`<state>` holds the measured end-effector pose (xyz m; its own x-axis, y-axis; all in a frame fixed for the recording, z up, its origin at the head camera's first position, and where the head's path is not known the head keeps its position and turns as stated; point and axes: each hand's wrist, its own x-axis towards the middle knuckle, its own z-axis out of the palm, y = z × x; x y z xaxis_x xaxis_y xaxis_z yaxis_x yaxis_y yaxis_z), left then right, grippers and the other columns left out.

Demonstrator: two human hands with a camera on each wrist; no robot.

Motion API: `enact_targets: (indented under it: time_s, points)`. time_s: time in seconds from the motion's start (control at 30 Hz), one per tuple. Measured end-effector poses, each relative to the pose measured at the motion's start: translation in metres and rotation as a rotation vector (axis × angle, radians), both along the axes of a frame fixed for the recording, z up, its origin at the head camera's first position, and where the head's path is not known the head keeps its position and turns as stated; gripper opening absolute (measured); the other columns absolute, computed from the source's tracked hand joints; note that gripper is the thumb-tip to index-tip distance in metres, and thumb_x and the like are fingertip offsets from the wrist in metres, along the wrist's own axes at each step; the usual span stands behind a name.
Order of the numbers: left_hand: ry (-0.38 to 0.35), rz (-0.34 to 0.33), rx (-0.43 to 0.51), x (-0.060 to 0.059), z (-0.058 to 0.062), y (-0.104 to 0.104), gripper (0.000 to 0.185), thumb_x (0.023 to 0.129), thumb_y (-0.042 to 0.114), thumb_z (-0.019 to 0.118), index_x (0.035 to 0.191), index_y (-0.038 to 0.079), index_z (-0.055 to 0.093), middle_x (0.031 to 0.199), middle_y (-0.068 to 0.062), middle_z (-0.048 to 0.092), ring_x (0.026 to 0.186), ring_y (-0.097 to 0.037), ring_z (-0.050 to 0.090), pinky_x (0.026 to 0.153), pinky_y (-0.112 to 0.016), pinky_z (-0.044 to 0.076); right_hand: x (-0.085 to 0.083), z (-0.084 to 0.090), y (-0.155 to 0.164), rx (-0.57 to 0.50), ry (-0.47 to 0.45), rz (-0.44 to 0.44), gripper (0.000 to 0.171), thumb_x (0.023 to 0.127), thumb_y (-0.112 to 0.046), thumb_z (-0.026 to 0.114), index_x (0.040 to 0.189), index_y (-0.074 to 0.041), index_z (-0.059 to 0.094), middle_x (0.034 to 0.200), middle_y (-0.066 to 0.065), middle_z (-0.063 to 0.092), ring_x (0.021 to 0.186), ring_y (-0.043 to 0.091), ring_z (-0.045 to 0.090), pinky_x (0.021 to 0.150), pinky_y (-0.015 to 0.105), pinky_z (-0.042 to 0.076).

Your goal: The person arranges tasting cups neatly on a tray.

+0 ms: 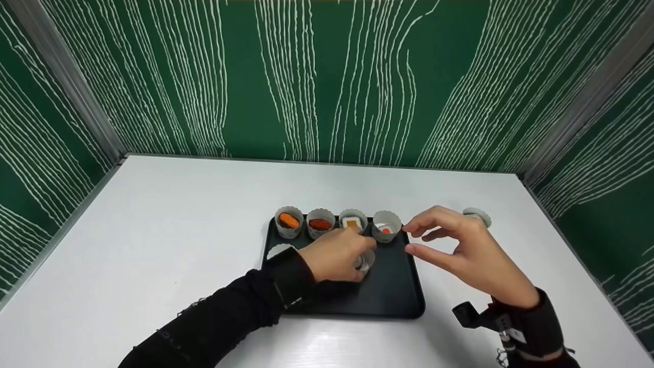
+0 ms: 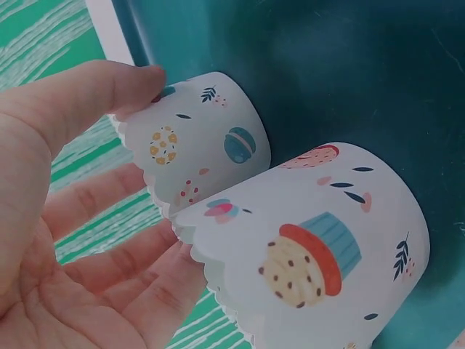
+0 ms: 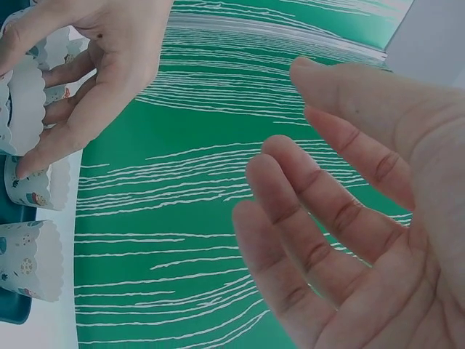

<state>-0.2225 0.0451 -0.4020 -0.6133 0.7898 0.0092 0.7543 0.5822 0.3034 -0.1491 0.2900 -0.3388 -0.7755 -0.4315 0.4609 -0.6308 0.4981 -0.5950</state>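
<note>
My left hand [image 1: 337, 255] reaches over the black tray [image 1: 393, 286] and grips a paper baking cup [image 1: 366, 260] in the second row. In the left wrist view its thumb lies on the rim of that scalloped, printed cup [image 2: 211, 138], the fingers curving behind. A cup with a cupcake print [image 2: 312, 254] stands right beside it. My right hand [image 1: 460, 245] hovers at the tray's right edge, thumb and fingers apart, holding nothing. Its fingertips are close to the last cup of the back row [image 1: 387, 227], which has small white and orange contents.
Three more back-row cups hold an orange piece [image 1: 289, 220], a dark red piece [image 1: 320, 224] and a white piece with an orange-brown square [image 1: 352, 223]. My left wrist partly hides another cup [image 1: 280, 249]. Behind my right hand, a cup [image 1: 480, 216] stands off the tray.
</note>
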Motion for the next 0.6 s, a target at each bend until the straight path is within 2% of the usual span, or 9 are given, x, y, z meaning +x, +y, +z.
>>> enact_targets:
  time_s: [0.37,0.47,0.6]
  points:
    - [0.052,0.036,-0.005,0.006,0.002,-0.004,0.037,0.088,0.025,0.086,0.121,0.016,0.072,0.116,-0.005,0.067,0.099,-0.018,0.067,0.084,-0.031,0.058,-0.003,-0.003,0.004,0.014,-0.017,-0.021,0.029,0.090,-0.004,0.085,0.115,-0.017,0.077,0.112,-0.005,0.076,0.106,0.010,0.069,0.088,0.021,0.060]
    - [0.049,0.048,0.038,0.009,0.005,-0.008,0.047,0.090,0.030,0.086,0.131,0.015,0.069,0.120,-0.007,0.064,0.101,-0.018,0.065,0.087,-0.032,0.059,-0.004,-0.004,0.006,0.027,-0.029,-0.033,0.030,0.091,-0.005,0.085,0.117,-0.018,0.076,0.114,-0.006,0.076,0.107,0.010,0.069,0.088,0.021,0.060]
    - [0.037,0.067,0.145,0.015,0.013,-0.015,0.061,0.091,0.035,0.086,0.145,0.016,0.064,0.131,-0.010,0.060,0.111,-0.022,0.062,0.097,-0.034,0.057,-0.006,-0.006,0.009,0.042,-0.044,-0.052,0.032,0.091,-0.006,0.085,0.118,-0.022,0.076,0.115,-0.008,0.075,0.108,0.010,0.070,0.089,0.022,0.061]
